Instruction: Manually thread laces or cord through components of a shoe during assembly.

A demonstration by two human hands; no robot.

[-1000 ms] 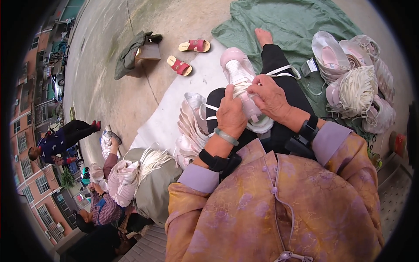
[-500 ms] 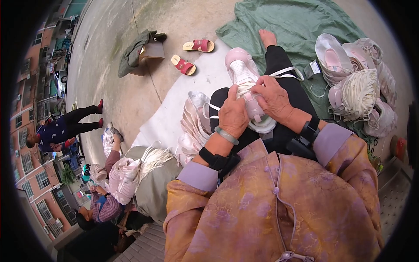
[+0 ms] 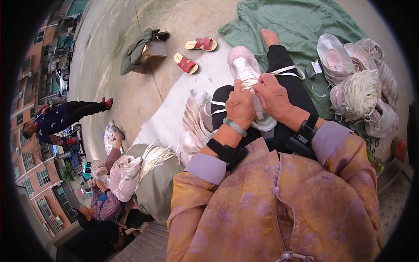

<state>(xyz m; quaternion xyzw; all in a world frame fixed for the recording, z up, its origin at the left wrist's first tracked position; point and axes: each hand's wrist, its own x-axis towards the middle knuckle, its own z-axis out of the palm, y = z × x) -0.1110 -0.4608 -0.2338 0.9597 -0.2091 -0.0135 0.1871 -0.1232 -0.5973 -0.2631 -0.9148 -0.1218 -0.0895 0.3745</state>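
A pale pink and white sneaker lies across my lap, toe pointing away from me. Both hands are closed at its lacing, thumbs and fingers pinching the cream shoelace. My left hand covers the left side of the tongue. On the opposite side, my right hand grips with bent fingers; the exact strand each one pinches is partly hidden. White cord loops lie over my black trouser legs.
Stacked pink shoe uppers stand left of my lap. More uppers and a bundle of cream laces lie right, on a green sheet. Red slippers and a cloth-draped box are ahead. Two people are at left.
My left hand has shifted right and slightly up along the lacing, closer to my right hand. The standing person at far left has moved a little to the right in view.
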